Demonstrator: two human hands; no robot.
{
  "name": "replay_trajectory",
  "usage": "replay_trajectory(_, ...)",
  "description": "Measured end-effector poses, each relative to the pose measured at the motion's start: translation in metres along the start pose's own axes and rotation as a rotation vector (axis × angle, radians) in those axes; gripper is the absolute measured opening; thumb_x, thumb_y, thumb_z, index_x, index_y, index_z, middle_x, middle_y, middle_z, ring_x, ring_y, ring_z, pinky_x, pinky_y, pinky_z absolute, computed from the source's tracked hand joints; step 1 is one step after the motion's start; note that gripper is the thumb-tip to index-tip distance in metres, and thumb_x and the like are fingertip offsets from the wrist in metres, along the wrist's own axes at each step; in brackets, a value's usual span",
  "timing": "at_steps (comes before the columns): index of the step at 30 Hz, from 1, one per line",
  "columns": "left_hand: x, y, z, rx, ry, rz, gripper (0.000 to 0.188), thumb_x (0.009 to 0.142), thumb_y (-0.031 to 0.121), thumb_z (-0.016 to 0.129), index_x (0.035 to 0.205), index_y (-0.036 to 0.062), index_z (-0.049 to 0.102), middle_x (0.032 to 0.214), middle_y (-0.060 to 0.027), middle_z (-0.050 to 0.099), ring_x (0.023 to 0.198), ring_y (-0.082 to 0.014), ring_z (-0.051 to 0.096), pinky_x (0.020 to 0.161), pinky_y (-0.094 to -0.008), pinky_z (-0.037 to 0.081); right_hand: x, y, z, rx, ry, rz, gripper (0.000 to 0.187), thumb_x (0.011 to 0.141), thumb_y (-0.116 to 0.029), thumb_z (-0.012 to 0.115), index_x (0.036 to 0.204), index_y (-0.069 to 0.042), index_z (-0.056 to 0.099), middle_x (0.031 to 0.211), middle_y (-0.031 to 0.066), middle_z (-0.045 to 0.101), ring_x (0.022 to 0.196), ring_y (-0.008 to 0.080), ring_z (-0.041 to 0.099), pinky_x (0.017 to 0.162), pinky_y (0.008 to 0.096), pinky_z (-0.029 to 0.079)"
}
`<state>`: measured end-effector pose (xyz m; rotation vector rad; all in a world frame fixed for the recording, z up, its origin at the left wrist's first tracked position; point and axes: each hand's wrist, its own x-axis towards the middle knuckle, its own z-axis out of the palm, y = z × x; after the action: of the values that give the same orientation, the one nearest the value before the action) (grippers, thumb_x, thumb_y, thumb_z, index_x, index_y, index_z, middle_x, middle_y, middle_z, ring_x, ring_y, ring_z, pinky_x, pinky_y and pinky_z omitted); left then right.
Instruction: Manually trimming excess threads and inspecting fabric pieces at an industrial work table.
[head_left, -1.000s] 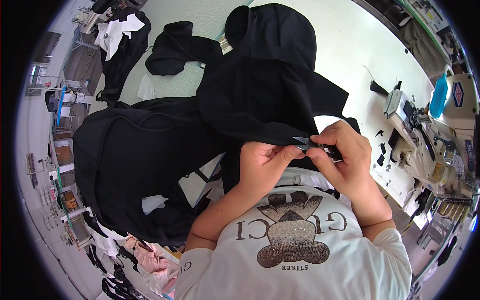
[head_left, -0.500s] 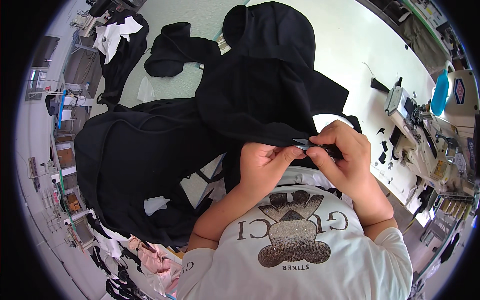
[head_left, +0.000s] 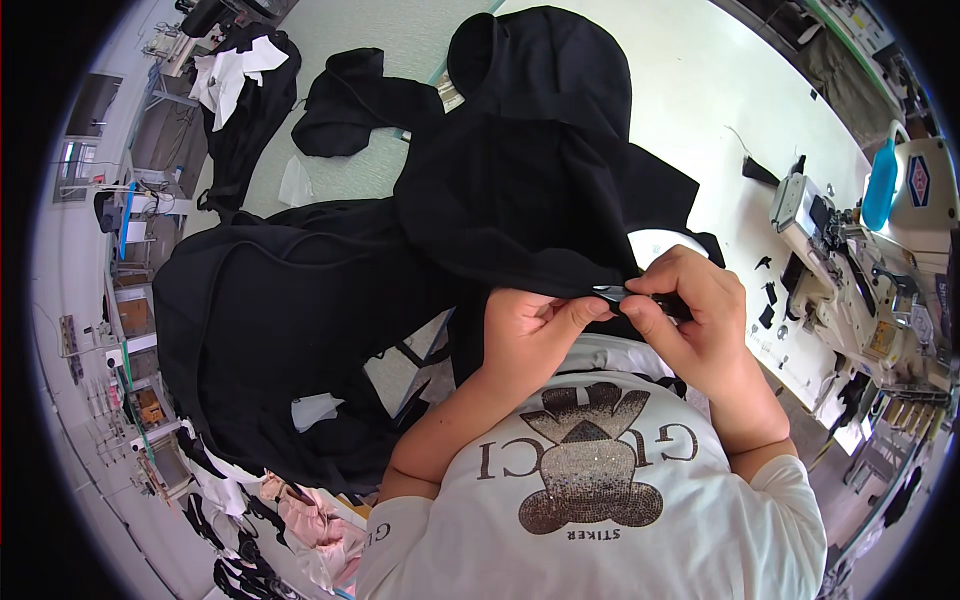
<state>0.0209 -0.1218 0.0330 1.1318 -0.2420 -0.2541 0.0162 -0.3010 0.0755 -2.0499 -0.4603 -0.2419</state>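
Observation:
Black fabric (head_left: 510,190) spreads over the table in front of me, with its near edge drawn up to my hands. My left hand (head_left: 535,330) is closed, thumb and fingers pinching that edge. Just right of it, my right hand (head_left: 695,305) is closed round a pair of thread snips (head_left: 609,293). The metal blades point left and lie against the fabric edge, close to my left thumb tip. The grip end of the snips is mostly hidden inside my right palm.
A sewing machine (head_left: 850,260) with a light-blue part stands at the right on the white table (head_left: 740,90). Black scraps (head_left: 760,172) lie near it. More black cloth (head_left: 270,330) is heaped at my left, and another black piece (head_left: 360,105) lies farther back.
The snips' blades have moved slightly right and appear closer together, with less of them showing over the fabric. Both hands have shifted only a little.

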Motion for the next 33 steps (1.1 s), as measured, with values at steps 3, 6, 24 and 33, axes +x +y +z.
replay_trajectory(3, -0.0006, 0.0001, 0.0001, 0.014, 0.007, -0.001, 0.011, 0.085, -0.004, 0.063, 0.096, -0.0076, 0.063, 0.088, -0.0092, 0.065, 0.081, -0.0126, 0.064, 0.073, -0.0242, 0.055, -0.0002, -0.0006, -0.0003, -0.007, 0.003, 0.000, 0.018, 0.073, -0.004, 0.075, 0.080, 0.001, 0.059, 0.071, 0.0107, 0.059, 0.055, 0.0204, 0.058, 0.047, 0.0273, 0.043)
replay_trajectory(6, -0.0004, 0.0009, 0.0007, 0.023, 0.006, 0.006, 0.011, 0.085, -0.005, 0.063, 0.096, -0.0077, 0.063, 0.088, -0.0090, 0.065, 0.081, -0.0125, 0.064, 0.073, -0.0242, 0.055, -0.0003, -0.0009, 0.0004, -0.027, 0.016, -0.014, 0.019, 0.072, -0.005, 0.075, 0.080, 0.001, 0.059, 0.072, 0.0106, 0.060, 0.054, 0.0205, 0.058, 0.047, 0.0273, 0.043)
replay_trajectory(24, -0.0026, 0.0000, 0.0012, 0.055, -0.004, 0.021, 0.010, 0.085, -0.006, 0.062, 0.095, -0.0077, 0.064, 0.087, -0.0094, 0.066, 0.081, -0.0122, 0.064, 0.072, -0.0230, 0.053, 0.0003, -0.0044, 0.0046, -0.080, 0.039, -0.043, 0.020, 0.072, -0.007, 0.077, 0.078, 0.000, 0.059, 0.069, 0.0094, 0.059, 0.052, 0.0202, 0.058, 0.045, 0.0274, 0.044)
replay_trajectory(33, -0.0016, -0.0011, -0.0003, 0.080, -0.021, 0.030, 0.010, 0.084, -0.006, 0.064, 0.094, -0.0070, 0.064, 0.088, -0.0095, 0.066, 0.082, -0.0128, 0.064, 0.073, -0.0231, 0.053, -0.0012, -0.0043, 0.0027, -0.070, 0.043, -0.029, 0.023, 0.071, -0.009, 0.078, 0.078, 0.000, 0.058, 0.070, 0.0091, 0.059, 0.053, 0.0200, 0.058, 0.046, 0.0274, 0.044)
